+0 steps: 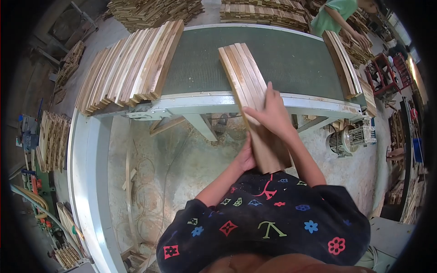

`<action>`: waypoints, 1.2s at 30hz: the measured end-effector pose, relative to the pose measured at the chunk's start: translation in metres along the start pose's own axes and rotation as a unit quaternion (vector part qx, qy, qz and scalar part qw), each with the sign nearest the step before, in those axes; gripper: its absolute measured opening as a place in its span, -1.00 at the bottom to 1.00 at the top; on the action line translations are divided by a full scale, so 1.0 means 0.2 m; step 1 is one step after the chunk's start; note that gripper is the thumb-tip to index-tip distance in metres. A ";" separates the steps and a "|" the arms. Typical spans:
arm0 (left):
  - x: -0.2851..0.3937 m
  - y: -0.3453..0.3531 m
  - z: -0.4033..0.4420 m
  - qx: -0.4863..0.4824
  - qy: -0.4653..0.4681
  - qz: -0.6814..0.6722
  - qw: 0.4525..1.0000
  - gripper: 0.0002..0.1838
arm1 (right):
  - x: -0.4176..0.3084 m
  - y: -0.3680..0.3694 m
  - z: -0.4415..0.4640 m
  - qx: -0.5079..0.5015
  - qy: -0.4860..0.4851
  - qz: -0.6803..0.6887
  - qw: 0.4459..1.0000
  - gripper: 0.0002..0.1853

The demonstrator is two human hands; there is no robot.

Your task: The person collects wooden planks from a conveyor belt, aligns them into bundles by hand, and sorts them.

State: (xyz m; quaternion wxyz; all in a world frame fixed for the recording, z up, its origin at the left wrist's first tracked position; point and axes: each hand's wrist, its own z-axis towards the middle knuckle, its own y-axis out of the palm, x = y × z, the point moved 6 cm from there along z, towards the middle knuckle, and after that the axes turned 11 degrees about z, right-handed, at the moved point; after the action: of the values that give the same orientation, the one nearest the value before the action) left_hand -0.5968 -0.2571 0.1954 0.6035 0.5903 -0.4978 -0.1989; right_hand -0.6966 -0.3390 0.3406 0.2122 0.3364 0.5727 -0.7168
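Note:
A bundle of several long wooden strips [255,98] lies side by side between my hands, its far end over the green conveyor belt [200,59] and its near end against my shirt. My right hand [271,113] is closed over the top and right edge of the bundle, around its middle. Lower down, my left hand [246,154] holds the bundle's left edge near its close end; part of its fingers is hidden under the wood.
A row of wooden strips [132,63] lies on the belt's left part, and a few more strips [341,63] at its right end. A motor [341,142] sits under the right side. Another person [334,16] is at the back right. Wood stacks [264,11] stand behind.

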 end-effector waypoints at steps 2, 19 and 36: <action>-0.07 0.07 0.11 -0.053 -0.032 -0.007 0.998 -0.09 | -0.11 0.07 0.08 -0.034 0.028 -0.143 0.989 0.20; 0.14 -1.18 -0.72 0.441 0.018 0.272 0.855 -0.14 | -0.42 0.11 0.77 -0.278 -0.517 -0.213 0.781 0.10; 0.21 -0.73 -1.10 0.754 0.278 0.064 0.591 -0.38 | -0.76 1.17 1.97 -0.464 -0.654 -0.113 0.587 0.25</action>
State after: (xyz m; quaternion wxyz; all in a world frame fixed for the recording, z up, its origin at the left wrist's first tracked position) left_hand -0.3440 -0.2108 0.1209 0.0626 0.8276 -0.3144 0.4607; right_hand -0.5255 -0.7906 0.3372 0.5738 -0.4350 0.5676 -0.3991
